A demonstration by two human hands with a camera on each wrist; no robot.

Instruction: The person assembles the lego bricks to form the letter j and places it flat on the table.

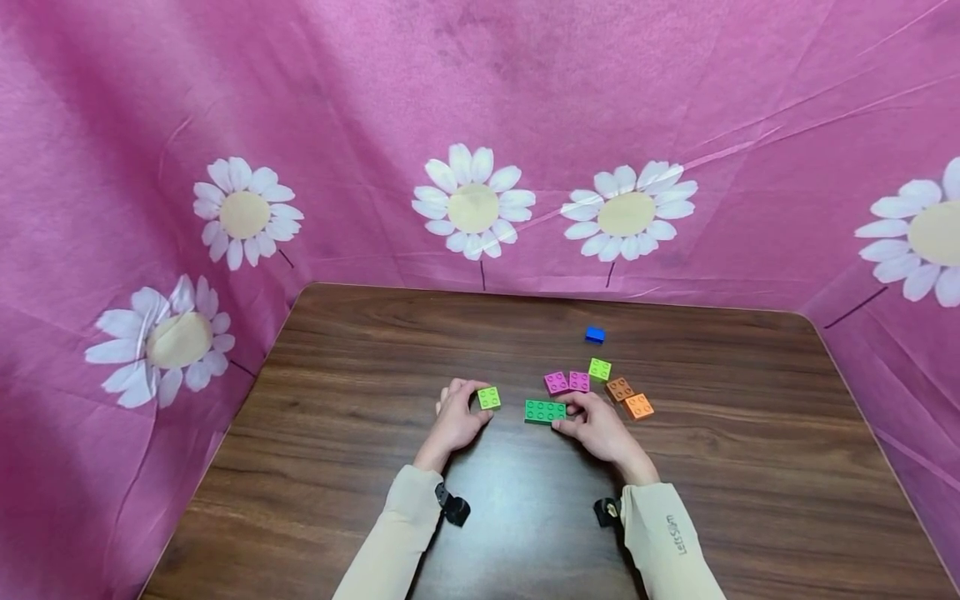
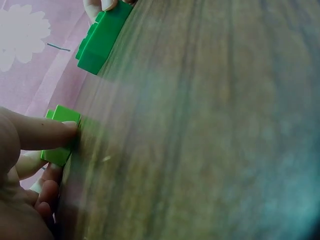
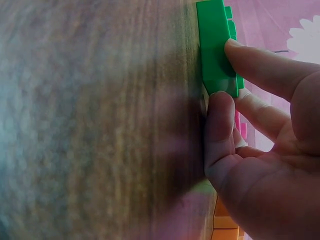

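Thumb and fingers of my left hand [image 1: 456,418] pinch a small lime-green toy building brick [image 1: 489,397], four studs facing up, on the wooden table. In the left wrist view the thumb presses one side of that brick [image 2: 64,114]. To the right, a longer green brick [image 1: 543,412] lies with its studs up. My right hand [image 1: 602,431] grips its right end; the right wrist view shows the thumb on the long side of the green brick [image 3: 214,45] and a curled finger against its end. A gap separates the two bricks.
Just behind the green brick sit two magenta bricks [image 1: 556,383]. Further right are another lime-green brick [image 1: 599,369], a brown brick [image 1: 619,389] and an orange brick [image 1: 639,407]. A blue brick [image 1: 595,335] lies farthest back. A pink flowered cloth [image 1: 360,125] hangs behind the table [image 1: 337,358].
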